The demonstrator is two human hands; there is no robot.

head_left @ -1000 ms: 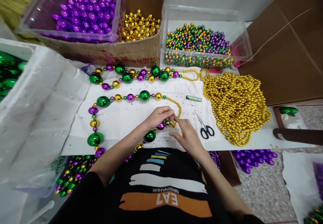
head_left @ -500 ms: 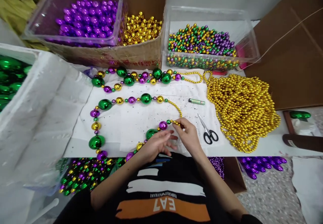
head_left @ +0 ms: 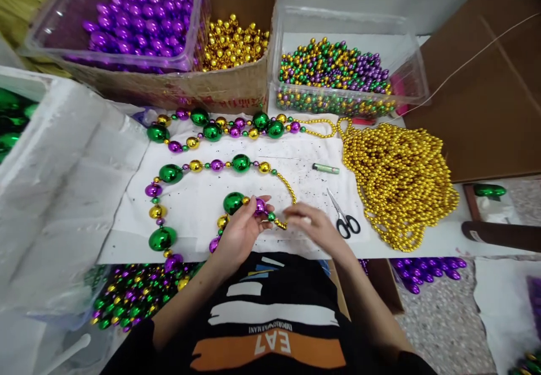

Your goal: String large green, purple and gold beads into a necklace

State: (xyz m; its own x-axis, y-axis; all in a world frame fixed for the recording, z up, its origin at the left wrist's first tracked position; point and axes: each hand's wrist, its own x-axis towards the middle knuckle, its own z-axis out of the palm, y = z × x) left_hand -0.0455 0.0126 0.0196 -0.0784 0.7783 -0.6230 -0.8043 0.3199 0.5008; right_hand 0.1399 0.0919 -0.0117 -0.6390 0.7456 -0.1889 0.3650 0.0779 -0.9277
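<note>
A long bead necklace (head_left: 198, 165) of large green, purple and gold balls loops over a white cloth (head_left: 203, 197) on the table. My left hand (head_left: 242, 233) grips this strand at a purple ball, just right of a big green ball (head_left: 233, 202). My right hand (head_left: 315, 228), blurred, sits right beside the left hand at the strand's thin gold end (head_left: 287, 186); I cannot tell whether its fingers pinch the beads.
Scissors (head_left: 344, 217) and a green lighter (head_left: 325, 168) lie right of my hands. A heap of gold bead strings (head_left: 397, 178) fills the right side. Bins of purple (head_left: 135, 20), gold (head_left: 232, 43) and mixed small beads (head_left: 333, 74) line the back. A white foam box (head_left: 63, 183) stands left.
My left hand has gone from open near the table edge to gripping the purple ball, and that part of the strand sits further up the cloth. My right hand shifted slightly down.
</note>
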